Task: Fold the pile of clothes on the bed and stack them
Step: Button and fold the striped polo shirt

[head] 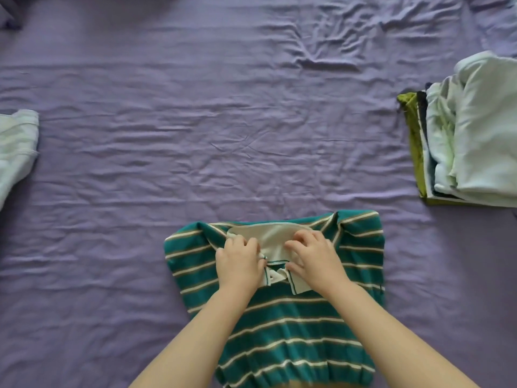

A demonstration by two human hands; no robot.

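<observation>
Polo shirt (pixel 279 312) looks soft, light and floppy on the bed (pixel 195 135). Left hand (pixel 240 264) and right hand (pixel 316 261) each pinch its pale collar (pixel 272 239); shoulders likely give a steadier hold.

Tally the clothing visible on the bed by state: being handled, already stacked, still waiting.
Being handled: 1, the green striped polo shirt, both hands at its collar.
Folded stacks: 1, the stack at right; its layers can't be counted.
Waiting: 1, the pale garment at the left edge.
Total: 3 groups.
</observation>
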